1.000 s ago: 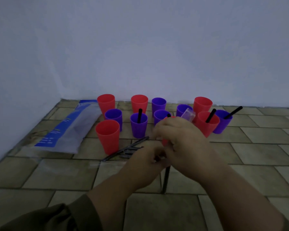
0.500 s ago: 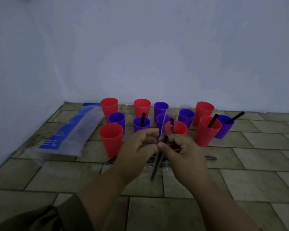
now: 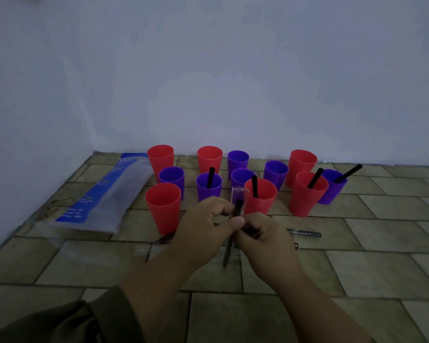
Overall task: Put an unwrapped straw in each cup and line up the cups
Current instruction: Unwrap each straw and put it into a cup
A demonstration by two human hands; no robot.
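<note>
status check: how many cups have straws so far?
Done: four of twelve cups hold black straws, like the middle red plastic cup. In hand: left hand and right hand pinch a black straw in its clear wrapper. Left: eight cups, lining up.

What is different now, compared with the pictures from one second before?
The left hand and right hand drew back toward the person, both still pinching the wrapped straw. This uncovered the middle red cup, with a black straw in it. The other cups, the bag and the loose straws stayed put.
</note>
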